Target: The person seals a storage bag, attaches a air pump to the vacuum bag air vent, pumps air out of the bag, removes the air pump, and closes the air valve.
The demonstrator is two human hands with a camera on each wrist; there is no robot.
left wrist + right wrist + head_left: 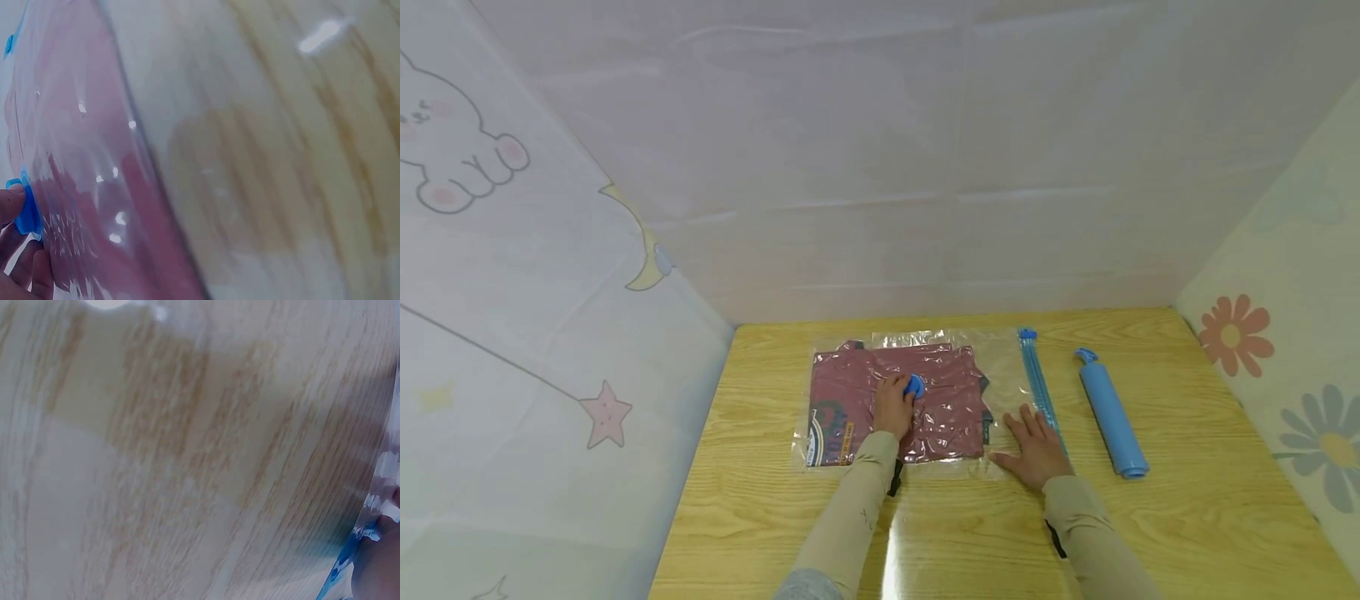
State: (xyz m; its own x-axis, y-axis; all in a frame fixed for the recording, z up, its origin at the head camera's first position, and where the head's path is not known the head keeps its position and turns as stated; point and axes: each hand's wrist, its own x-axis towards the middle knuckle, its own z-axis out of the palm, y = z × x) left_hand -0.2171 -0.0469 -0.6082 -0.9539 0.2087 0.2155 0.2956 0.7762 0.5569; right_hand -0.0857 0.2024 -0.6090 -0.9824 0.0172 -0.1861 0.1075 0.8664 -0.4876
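A clear vacuum storage bag (1002, 354) lies flat with a folded dark red garment (842, 385) inside it. My left hand (892, 410) is at the bag's middle, its thumb and fingers pinching the round blue valve cap (916, 386). In the left wrist view, the thumb rests against the blue cap (26, 206) and the other fingers curl beneath it. My right hand (1037, 450) presses on the bag's near right part with fingers spread, beside the blue zip strip (1037, 379). Only an edge of that hand (380, 565) shows in the right wrist view.
A blue hand pump (1112, 417) lies on the wooden table (752, 533) to the right of the bag. A blue slider (1027, 333) sits at the far end of the zip strip. Patterned cloth walls stand behind the table and at both sides.
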